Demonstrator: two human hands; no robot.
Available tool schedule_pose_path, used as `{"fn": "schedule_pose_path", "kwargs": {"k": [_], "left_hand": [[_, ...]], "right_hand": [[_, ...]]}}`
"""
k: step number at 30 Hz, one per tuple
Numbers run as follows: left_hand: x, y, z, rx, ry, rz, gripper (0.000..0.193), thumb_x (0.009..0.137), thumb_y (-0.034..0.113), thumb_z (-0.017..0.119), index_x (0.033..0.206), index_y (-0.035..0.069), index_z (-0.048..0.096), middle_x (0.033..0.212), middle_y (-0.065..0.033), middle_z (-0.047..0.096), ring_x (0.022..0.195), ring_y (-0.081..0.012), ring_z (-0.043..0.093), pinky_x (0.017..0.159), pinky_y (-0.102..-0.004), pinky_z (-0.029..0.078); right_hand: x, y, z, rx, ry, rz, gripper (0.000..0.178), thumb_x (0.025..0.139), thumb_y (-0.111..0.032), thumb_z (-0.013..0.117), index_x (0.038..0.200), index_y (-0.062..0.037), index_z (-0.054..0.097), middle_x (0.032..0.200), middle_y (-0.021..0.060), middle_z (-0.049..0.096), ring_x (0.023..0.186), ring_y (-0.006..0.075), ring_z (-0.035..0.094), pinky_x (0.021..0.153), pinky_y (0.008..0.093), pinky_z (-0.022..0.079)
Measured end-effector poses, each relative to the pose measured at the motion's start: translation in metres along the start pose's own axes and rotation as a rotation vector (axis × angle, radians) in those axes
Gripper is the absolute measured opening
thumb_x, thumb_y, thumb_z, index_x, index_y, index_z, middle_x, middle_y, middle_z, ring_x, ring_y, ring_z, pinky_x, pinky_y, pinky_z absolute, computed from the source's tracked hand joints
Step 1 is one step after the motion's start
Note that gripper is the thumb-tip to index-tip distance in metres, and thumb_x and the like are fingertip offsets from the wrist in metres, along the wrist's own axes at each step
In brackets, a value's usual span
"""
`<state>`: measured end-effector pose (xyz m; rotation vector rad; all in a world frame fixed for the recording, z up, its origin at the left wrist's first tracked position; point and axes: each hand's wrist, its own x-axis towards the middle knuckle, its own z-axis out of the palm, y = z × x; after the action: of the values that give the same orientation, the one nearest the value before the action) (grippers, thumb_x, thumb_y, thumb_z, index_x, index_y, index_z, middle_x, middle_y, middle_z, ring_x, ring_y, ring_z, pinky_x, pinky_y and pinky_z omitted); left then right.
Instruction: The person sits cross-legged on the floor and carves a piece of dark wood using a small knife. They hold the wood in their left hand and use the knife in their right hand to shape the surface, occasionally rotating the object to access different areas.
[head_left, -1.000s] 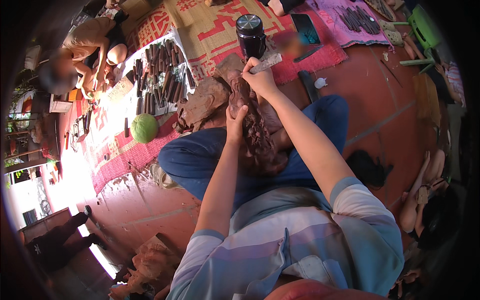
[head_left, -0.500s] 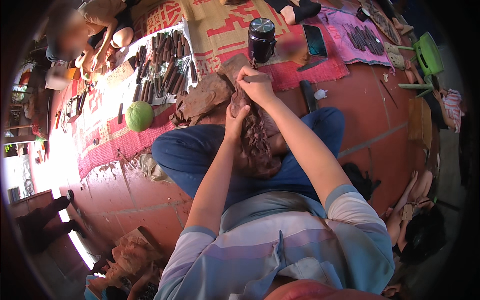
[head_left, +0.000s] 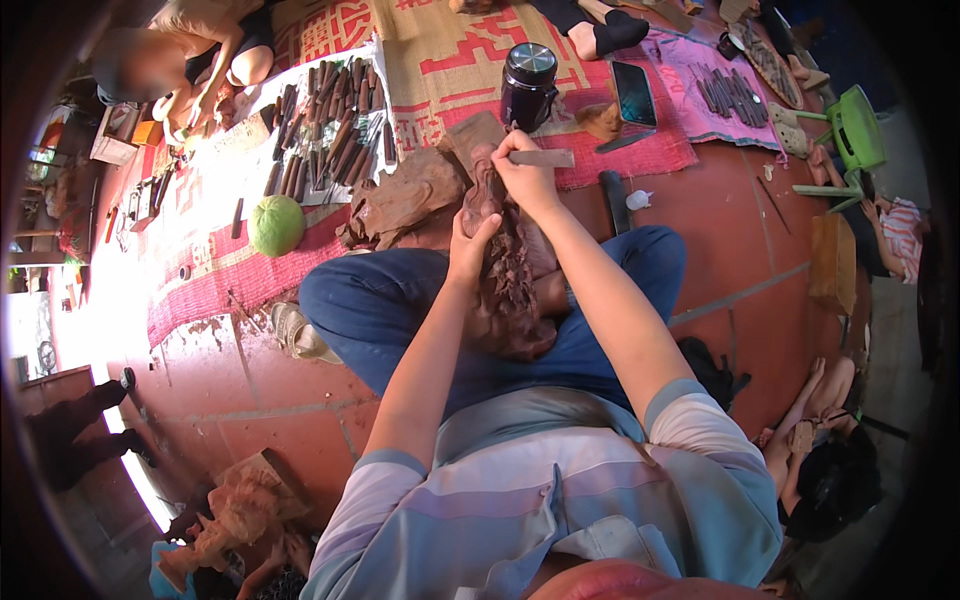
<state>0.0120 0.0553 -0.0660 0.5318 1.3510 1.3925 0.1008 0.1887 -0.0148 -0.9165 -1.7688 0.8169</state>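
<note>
One carved brown figure (head_left: 508, 292) near the frame's centre is held in the left grip (head_left: 472, 240), a flat strip (head_left: 546, 158) is pinched in the right grip (head_left: 523, 181), and carved detail could be scuffed if the strip slipped.

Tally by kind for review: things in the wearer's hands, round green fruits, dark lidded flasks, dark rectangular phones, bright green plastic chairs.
Carved reddish-brown figure, left hand: 1
Flat greyish strip, right hand: 1
Round green fruit: 1
Dark lidded flask: 1
Dark rectangular phone: 1
Bright green plastic chair: 1
Total: 6
</note>
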Motion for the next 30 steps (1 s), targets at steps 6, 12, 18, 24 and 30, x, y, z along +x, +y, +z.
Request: {"fn": "schedule_pose_path", "kwargs": {"k": [6,12,18,24,30], "left_hand": [[0.011,-0.010,-0.007,0.001,-0.020,-0.012,0.094,0.074,0.040,0.080,0.142,-0.001,0.031,0.136,-0.0156,0.044,0.125,-0.0223,0.043,0.104,-0.0329,0.033],[0.005,-0.006,-0.005,0.000,0.029,-0.065,0.098,0.072,0.043,0.080,0.143,-0.002,0.029,0.139,-0.0166,0.041,0.125,-0.0237,0.043,0.103,-0.0327,0.034],[0.010,-0.012,-0.007,0.036,-0.022,0.010,0.084,0.080,0.039,0.075,0.141,0.000,0.032,0.130,-0.0133,0.050,0.120,-0.0211,0.047,0.102,-0.0340,0.036],[0.008,-0.008,-0.008,0.029,0.023,-0.041,0.089,0.075,0.040,0.079,0.139,-0.002,0.034,0.131,-0.0136,0.049,0.118,-0.0200,0.048,0.101,-0.0317,0.037],[0.002,0.002,0.000,-0.020,-0.010,-0.018,0.085,0.075,0.038,0.079,0.137,-0.001,0.036,0.127,-0.0124,0.050,0.115,-0.0186,0.049,0.099,-0.0310,0.038]], "right_hand": [[0.000,-0.009,0.002,-0.122,-0.031,-0.003,0.010,0.079,-0.011,0.067,0.080,-0.0056,0.058,0.071,0.0062,0.062,0.066,0.0200,0.063,0.061,0.0318,0.048],[-0.001,-0.013,0.009,-0.052,-0.007,0.030,0.013,0.077,-0.012,0.069,0.079,-0.0054,0.058,0.073,0.0074,0.062,0.070,0.0203,0.063,0.063,0.0311,0.047],[0.006,0.004,-0.005,0.173,0.046,0.300,0.009,0.076,-0.006,0.066,0.077,-0.0065,0.057,0.069,0.0053,0.060,0.067,0.0169,0.060,0.062,0.0336,0.046],[-0.001,-0.003,-0.004,0.265,-0.013,0.271,0.012,0.076,-0.002,0.066,0.077,-0.0055,0.054,0.067,0.0038,0.057,0.064,0.0129,0.057,0.057,0.0294,0.044],[0.000,0.008,-0.014,0.292,0.025,0.317,0.017,0.078,-0.004,0.068,0.076,-0.0058,0.052,0.070,0.0001,0.053,0.066,0.0088,0.051,0.060,0.0269,0.041]]}}
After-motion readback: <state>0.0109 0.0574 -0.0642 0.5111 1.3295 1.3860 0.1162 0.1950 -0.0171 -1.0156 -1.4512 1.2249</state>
